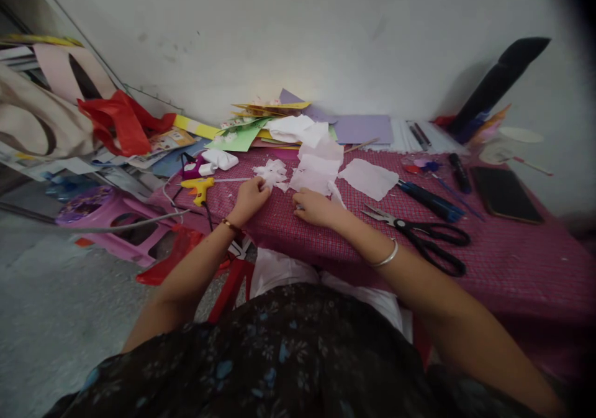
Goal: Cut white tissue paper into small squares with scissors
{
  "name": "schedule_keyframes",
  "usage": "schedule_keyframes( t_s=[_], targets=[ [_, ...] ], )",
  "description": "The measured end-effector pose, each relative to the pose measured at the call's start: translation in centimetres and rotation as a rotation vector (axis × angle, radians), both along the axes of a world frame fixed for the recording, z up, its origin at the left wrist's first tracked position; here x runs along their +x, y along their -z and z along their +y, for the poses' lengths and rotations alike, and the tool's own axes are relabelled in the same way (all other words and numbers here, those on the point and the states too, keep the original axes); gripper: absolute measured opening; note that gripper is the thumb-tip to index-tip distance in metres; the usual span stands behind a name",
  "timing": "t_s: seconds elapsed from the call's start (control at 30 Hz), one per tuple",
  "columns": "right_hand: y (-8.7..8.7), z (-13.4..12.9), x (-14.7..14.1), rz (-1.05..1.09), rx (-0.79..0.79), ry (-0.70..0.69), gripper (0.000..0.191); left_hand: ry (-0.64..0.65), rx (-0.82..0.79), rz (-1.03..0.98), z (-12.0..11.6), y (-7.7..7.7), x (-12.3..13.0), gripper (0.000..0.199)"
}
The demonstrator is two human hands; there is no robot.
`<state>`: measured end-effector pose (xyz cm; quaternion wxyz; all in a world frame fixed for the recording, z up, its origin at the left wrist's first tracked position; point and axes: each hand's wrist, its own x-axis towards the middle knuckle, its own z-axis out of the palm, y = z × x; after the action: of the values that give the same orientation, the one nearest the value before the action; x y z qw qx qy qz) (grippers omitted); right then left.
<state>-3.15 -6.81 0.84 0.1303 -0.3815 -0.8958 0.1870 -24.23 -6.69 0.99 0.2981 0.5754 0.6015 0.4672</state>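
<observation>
dark floral clothing sits lowest; left hand point(250, 198) pinches white paper flower point(272, 173) at its one o'clock, right hand point(316, 207) curled nearby, grip unclear.

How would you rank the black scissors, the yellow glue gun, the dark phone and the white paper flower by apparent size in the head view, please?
1. black scissors
2. dark phone
3. yellow glue gun and white paper flower: alike, unranked.
The left hand touches the flower.
</observation>
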Motion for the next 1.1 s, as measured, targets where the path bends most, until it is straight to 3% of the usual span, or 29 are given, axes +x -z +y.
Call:
schedule_keyframes(
  t_s=[0.23,0.43,0.63,0.8,0.97,1.1],
  targets=[
    [0.7,0.1,0.1,0.058,0.030,0.058,0.025,0.096,-0.132,-0.558,-1.6,-0.7,-0.7,0.015],
    [1.0,0.6,0.4,0.242,-0.046,0.153,0.030,0.197,-0.167,-0.836,-2.7,0.3,0.1,0.023],
    [1.0,0.5,0.5,0.445,-0.233,0.158,0.042,0.270,-0.171,-0.903,-2.9,1.7,0.7,0.022],
    [1.1,0.5,-0.3,0.751,-0.563,0.031,0.030,0.278,-0.128,-0.900,-3.2,1.9,1.0,0.025],
    [1.4,0.8,-1.5,0.752,-0.610,0.051,0.013,0.289,-0.096,-0.867,-3.6,1.6,1.7,0.026],
    [1.4,1.3,-1.2,0.749,-0.634,0.103,0.024,0.221,-0.043,-0.903,-3.7,1.8,1.7,0.022]
  ],
)
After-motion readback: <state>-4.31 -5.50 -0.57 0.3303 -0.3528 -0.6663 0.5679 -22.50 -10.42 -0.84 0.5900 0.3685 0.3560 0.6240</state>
